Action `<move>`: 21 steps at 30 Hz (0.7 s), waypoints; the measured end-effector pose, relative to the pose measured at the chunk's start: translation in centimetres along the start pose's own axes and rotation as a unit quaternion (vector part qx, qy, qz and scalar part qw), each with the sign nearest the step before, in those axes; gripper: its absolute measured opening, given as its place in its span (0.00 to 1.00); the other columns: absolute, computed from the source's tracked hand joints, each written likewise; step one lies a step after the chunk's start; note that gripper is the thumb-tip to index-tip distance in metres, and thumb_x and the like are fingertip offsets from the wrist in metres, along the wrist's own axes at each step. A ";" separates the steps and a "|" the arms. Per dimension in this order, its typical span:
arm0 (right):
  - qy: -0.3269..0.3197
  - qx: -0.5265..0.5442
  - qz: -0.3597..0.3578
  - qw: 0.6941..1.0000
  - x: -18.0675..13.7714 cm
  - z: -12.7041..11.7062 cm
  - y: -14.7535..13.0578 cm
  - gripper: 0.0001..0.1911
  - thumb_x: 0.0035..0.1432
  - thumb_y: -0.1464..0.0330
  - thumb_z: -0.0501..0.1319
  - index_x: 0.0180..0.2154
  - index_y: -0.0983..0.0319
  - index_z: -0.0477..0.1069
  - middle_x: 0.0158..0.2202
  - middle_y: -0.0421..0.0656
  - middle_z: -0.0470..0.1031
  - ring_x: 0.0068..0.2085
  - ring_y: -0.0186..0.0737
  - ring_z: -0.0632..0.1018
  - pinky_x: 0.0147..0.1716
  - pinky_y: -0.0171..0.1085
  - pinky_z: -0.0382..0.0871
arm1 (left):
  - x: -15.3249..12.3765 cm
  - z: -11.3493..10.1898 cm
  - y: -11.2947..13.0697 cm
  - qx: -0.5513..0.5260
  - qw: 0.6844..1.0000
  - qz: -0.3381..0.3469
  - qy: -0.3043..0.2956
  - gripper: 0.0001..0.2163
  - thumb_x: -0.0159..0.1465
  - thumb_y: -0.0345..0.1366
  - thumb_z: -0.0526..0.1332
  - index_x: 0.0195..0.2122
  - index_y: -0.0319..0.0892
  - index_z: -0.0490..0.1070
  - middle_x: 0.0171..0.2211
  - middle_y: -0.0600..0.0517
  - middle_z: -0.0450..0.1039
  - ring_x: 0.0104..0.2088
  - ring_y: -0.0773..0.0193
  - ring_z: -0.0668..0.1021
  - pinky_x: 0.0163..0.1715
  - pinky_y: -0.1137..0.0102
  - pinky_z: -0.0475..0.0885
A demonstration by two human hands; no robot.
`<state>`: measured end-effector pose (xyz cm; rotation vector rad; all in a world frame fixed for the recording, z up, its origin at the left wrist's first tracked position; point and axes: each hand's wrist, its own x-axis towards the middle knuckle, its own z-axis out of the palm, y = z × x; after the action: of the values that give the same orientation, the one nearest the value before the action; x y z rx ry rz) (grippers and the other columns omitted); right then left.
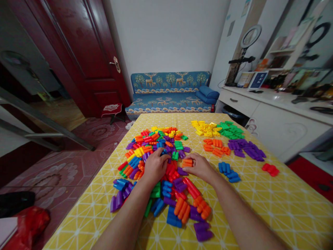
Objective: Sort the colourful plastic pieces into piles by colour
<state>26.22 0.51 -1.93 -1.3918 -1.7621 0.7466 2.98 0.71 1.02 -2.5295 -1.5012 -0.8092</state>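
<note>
A big mixed pile of coloured plastic blocks (156, 146) covers the middle of a yellow patterned tablecloth (273, 208). My left hand (155, 166) lies palm down on the pile, fingers curled into the blocks near a blue piece; what it grips is hidden. My right hand (199, 166) pinches an orange block (187, 162) at the pile's right edge. To the right lie sorted groups: yellow blocks (204, 127), green blocks (230, 129), orange blocks (215, 146), purple blocks (247, 148), blue blocks (229, 172) and red blocks (270, 169).
A blue patterned sofa (169, 92) stands behind the table against the wall. A dark red door (85, 55) is at the left. A white desk (281, 111) with a ring light (251, 36) and clutter runs along the right. A red bag (28, 222) lies on the floor.
</note>
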 end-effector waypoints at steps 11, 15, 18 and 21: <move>0.367 0.516 0.076 0.770 1.7 -2.3 0.8 0.19 0.38 0.64 0.73 0.28 0.61 0.65 0.32 0.39 0.74 0.37 0.34 0.79 0.42 0.34 0.76 | 0.0 0.1 -0.1 -0.007 1.000 0.007 0.005 0.11 0.63 0.31 0.58 0.41 0.48 0.79 0.49 0.48 0.71 0.41 0.59 0.78 0.38 0.67 0.74; 0.362 0.557 0.103 0.740 1.6 -2.4 1.2 0.12 0.53 0.60 0.65 0.36 0.60 0.69 0.45 0.46 0.75 0.49 0.37 0.78 0.54 0.40 0.71 | 0.0 0.1 -0.1 -0.005 1.000 0.006 0.007 0.11 0.63 0.31 0.58 0.40 0.47 0.79 0.49 0.48 0.71 0.41 0.59 0.78 0.38 0.68 0.74; 0.307 0.494 0.097 0.807 1.3 -1.6 1.1 0.18 0.55 0.57 0.63 0.45 0.59 0.70 0.53 0.50 0.73 0.53 0.43 0.76 0.56 0.48 0.69 | 0.0 0.0 0.1 -0.008 1.000 0.005 0.009 0.11 0.64 0.31 0.57 0.40 0.47 0.79 0.49 0.48 0.71 0.40 0.60 0.78 0.37 0.68 0.74; 0.196 0.313 0.034 0.929 1.0 -0.3 0.5 0.23 0.54 0.61 0.63 0.51 0.59 0.70 0.56 0.50 0.72 0.57 0.47 0.72 0.58 0.53 0.65 | 0.0 -0.1 0.1 -0.006 1.000 0.007 0.007 0.11 0.63 0.31 0.57 0.40 0.47 0.79 0.49 0.48 0.71 0.41 0.60 0.78 0.38 0.68 0.74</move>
<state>26.64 1.61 -1.97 -1.0650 -1.0371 0.8953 3.02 0.61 1.12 -2.5345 -1.4775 -0.8363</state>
